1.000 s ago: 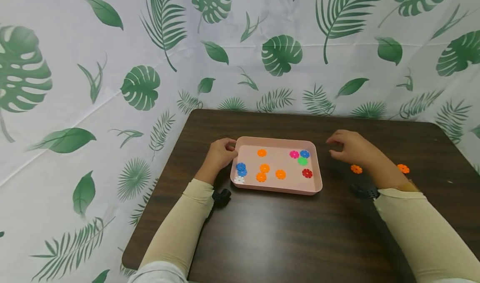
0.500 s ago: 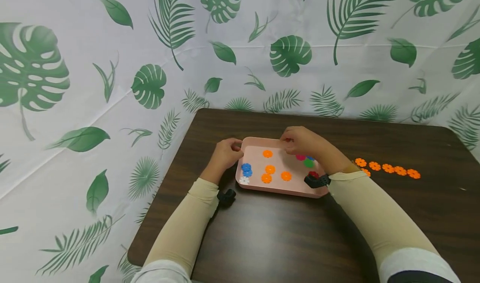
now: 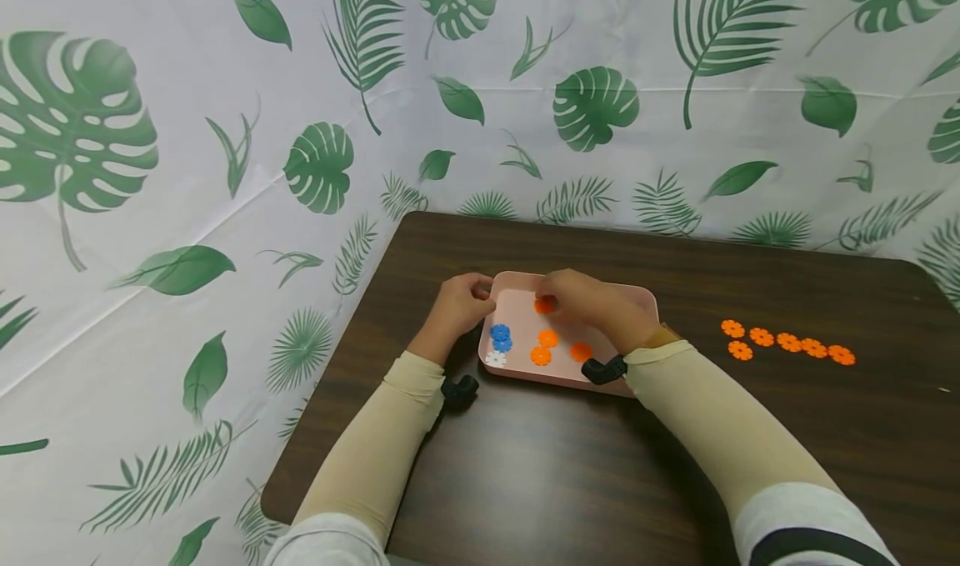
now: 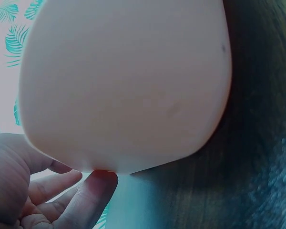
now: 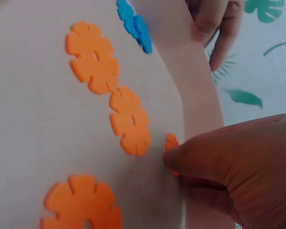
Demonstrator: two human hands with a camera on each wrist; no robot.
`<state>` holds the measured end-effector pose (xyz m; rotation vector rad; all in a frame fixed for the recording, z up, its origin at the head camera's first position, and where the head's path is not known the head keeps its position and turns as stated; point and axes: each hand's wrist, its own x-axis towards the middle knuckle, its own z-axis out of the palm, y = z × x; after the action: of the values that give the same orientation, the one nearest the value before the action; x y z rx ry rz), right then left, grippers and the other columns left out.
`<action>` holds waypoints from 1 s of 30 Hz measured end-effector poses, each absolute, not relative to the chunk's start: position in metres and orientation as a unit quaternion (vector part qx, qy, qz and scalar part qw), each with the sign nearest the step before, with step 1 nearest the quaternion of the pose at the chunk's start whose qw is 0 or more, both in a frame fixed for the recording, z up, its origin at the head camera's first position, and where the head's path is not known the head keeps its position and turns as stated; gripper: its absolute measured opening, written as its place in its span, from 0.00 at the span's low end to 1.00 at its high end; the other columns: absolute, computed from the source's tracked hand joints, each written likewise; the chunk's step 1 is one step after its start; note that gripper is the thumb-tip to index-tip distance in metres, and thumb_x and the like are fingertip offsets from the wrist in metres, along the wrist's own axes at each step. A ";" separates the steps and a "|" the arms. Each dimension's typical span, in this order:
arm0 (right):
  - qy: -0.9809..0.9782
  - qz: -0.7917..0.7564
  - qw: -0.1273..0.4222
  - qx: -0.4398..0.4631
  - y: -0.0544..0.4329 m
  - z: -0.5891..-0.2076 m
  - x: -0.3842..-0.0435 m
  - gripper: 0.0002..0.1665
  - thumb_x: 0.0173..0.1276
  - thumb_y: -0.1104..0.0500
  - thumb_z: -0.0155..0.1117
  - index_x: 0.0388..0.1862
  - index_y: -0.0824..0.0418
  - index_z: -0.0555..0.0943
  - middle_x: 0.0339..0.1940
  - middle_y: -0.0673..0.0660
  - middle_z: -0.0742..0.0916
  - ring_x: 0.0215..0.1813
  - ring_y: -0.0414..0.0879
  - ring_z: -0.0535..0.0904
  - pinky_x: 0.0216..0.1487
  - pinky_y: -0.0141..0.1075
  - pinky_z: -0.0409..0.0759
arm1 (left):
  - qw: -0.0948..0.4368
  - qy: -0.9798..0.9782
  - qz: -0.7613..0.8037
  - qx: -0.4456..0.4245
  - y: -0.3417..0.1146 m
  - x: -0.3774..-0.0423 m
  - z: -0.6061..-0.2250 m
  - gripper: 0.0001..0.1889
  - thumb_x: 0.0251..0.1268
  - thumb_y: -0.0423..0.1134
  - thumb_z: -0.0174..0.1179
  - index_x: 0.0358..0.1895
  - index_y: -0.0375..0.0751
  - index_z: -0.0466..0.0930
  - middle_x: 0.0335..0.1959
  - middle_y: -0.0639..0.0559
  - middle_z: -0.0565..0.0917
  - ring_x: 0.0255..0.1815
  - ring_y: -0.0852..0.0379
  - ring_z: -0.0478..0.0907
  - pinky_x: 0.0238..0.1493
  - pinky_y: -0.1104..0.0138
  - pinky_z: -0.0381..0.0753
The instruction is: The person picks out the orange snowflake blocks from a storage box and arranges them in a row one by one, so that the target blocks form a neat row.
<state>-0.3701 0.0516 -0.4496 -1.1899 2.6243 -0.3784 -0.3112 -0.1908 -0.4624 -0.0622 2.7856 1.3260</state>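
Note:
My left hand (image 3: 457, 308) holds the left end of a pink tray (image 3: 525, 281), thumb and fingers at its rim. In the left wrist view, the thumb (image 4: 93, 195) lies against the tray's pale end wall (image 4: 124, 95). My right hand (image 3: 588, 303) reaches over the tray from the right and pinches an orange notched disc (image 5: 171, 148) near the back wall. Other orange discs (image 5: 128, 119) lie flat on the tray floor. At the left end are overlapping blue discs (image 3: 501, 338) and a white disc (image 3: 495, 358). The right hand and forearm hide the tray's right part.
Right of the tray, several orange discs (image 3: 787, 343) lie on the dark wooden table (image 3: 525, 458), most in a row with one in front. A leaf-patterned cloth (image 3: 480, 132) hangs behind the table. Each wrist wears a black strap-on camera (image 3: 459, 391).
My right hand has swung left from beside the tray to over it, then down to the orange disc at the back. The left hand stays at the rim. The view has shifted slightly.

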 end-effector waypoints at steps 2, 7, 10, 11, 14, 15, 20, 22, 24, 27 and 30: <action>0.897 -0.120 0.117 -0.410 0.050 -0.450 -0.369 0.10 0.68 0.67 0.70 0.48 0.63 0.86 0.41 0.56 0.84 0.44 0.52 0.78 0.54 0.45 0.82 | 0.028 0.903 0.428 -0.019 -0.190 -0.311 -0.462 0.24 0.62 0.38 0.68 0.63 0.44 0.83 0.46 0.47 0.87 0.43 0.50 0.83 0.47 0.57 0.87; 0.902 -0.103 0.124 -0.400 0.046 -0.452 -0.370 0.06 0.69 0.66 0.67 0.44 0.62 0.85 0.40 0.55 0.82 0.44 0.52 0.76 0.51 0.43 0.80 | 0.027 0.904 0.427 -0.016 -0.190 -0.311 -0.461 0.24 0.62 0.38 0.68 0.63 0.44 0.83 0.46 0.47 0.87 0.43 0.50 0.83 0.46 0.57 0.87; 0.904 -0.088 0.123 -0.400 0.043 -0.452 -0.369 0.08 0.69 0.66 0.69 0.46 0.62 0.85 0.43 0.56 0.82 0.45 0.53 0.77 0.54 0.44 0.80 | 0.023 0.906 0.424 -0.012 -0.190 -0.311 -0.461 0.24 0.62 0.38 0.67 0.63 0.44 0.83 0.45 0.47 0.87 0.42 0.50 0.83 0.45 0.57 0.87; 0.902 -0.074 0.118 -0.408 0.042 -0.452 -0.369 0.10 0.68 0.66 0.70 0.48 0.63 0.85 0.45 0.57 0.82 0.46 0.53 0.77 0.55 0.45 0.80 | 0.022 0.906 0.423 -0.012 -0.190 -0.311 -0.461 0.24 0.62 0.37 0.67 0.63 0.44 0.83 0.45 0.47 0.87 0.42 0.50 0.83 0.45 0.57 0.87; 0.903 -0.051 0.119 -0.409 0.039 -0.451 -0.368 0.13 0.67 0.66 0.72 0.50 0.63 0.85 0.46 0.58 0.82 0.46 0.54 0.77 0.55 0.45 0.81 | 0.023 0.905 0.425 -0.014 -0.190 -0.311 -0.461 0.24 0.62 0.37 0.67 0.63 0.43 0.83 0.45 0.47 0.87 0.42 0.50 0.83 0.45 0.57 0.87; 0.904 -0.044 0.120 -0.408 0.038 -0.451 -0.368 0.14 0.67 0.65 0.73 0.51 0.63 0.85 0.46 0.59 0.82 0.46 0.54 0.77 0.55 0.45 0.81 | 0.026 0.904 0.427 -0.015 -0.190 -0.311 -0.461 0.24 0.62 0.37 0.67 0.63 0.44 0.83 0.45 0.47 0.87 0.42 0.50 0.83 0.45 0.57 0.87; 0.909 -0.029 0.127 -0.396 0.035 -0.450 -0.367 0.15 0.66 0.64 0.74 0.51 0.63 0.85 0.46 0.58 0.81 0.45 0.54 0.76 0.55 0.44 0.82 | 0.034 0.901 0.431 -0.024 -0.190 -0.310 -0.461 0.24 0.62 0.37 0.67 0.63 0.44 0.83 0.45 0.47 0.87 0.41 0.50 0.82 0.45 0.58 0.87; 0.911 -0.030 0.131 -0.391 0.034 -0.449 -0.366 0.15 0.66 0.63 0.74 0.51 0.63 0.84 0.45 0.58 0.81 0.44 0.53 0.76 0.54 0.44 0.81 | 0.031 0.902 0.431 -0.023 -0.189 -0.310 -0.461 0.24 0.61 0.37 0.67 0.63 0.44 0.83 0.45 0.47 0.87 0.41 0.50 0.82 0.45 0.58 0.87; 0.912 -0.032 0.135 -0.387 0.034 -0.447 -0.366 0.16 0.66 0.62 0.75 0.50 0.63 0.83 0.43 0.57 0.81 0.43 0.53 0.76 0.53 0.45 0.81 | 0.028 0.901 0.432 -0.022 -0.190 -0.310 -0.461 0.24 0.61 0.37 0.67 0.62 0.44 0.83 0.44 0.48 0.87 0.41 0.50 0.82 0.44 0.58 0.87; 0.913 -0.038 0.144 -0.379 0.034 -0.446 -0.365 0.17 0.65 0.61 0.76 0.50 0.62 0.82 0.39 0.55 0.81 0.42 0.52 0.76 0.50 0.44 0.81 | 0.025 0.902 0.432 -0.018 -0.190 -0.310 -0.462 0.23 0.61 0.37 0.67 0.62 0.44 0.83 0.43 0.48 0.87 0.40 0.50 0.82 0.44 0.58 0.87; 0.914 -0.042 0.149 -0.376 0.034 -0.446 -0.364 0.20 0.64 0.60 0.77 0.52 0.62 0.82 0.37 0.54 0.81 0.41 0.51 0.76 0.49 0.42 0.81 | 0.027 0.901 0.433 -0.015 -0.191 -0.311 -0.462 0.23 0.61 0.38 0.67 0.62 0.44 0.83 0.43 0.48 0.87 0.40 0.50 0.82 0.43 0.59 0.87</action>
<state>-0.3644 0.0341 -0.4458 -1.0805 2.6272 -0.1200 -0.3106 -0.1906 -0.4624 -0.0456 2.7825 1.3373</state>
